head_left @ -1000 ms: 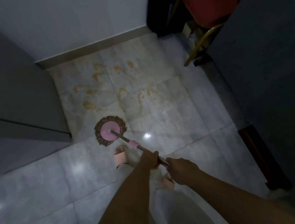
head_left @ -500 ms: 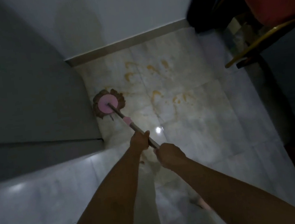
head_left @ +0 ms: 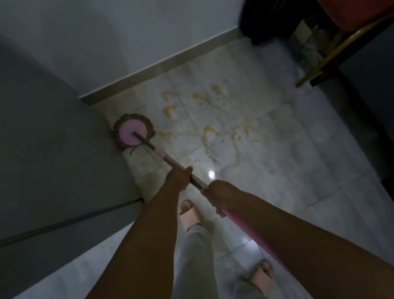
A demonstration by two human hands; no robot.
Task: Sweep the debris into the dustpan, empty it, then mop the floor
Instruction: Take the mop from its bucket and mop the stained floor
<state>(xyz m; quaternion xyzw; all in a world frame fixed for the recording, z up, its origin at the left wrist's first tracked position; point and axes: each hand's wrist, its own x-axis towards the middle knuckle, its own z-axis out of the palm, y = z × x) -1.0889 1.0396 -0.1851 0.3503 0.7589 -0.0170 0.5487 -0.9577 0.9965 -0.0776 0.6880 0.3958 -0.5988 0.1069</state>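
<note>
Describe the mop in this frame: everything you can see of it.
The mop has a round pink disc ringed by brownish strands, lying flat on the pale tiled floor beside a grey cabinet, left of orange stains. A thin metal pole with a pink collar slants back from the disc's centre. The left hand grips the pole lower down, the right hand higher, where a pink handle section begins.

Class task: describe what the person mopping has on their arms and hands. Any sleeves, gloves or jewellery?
Both forearms are bare up to the bottom of the picture: no sleeves show. The left hand and right hand wear no gloves. No watch, ring or bracelet shows in the dim light.
</note>
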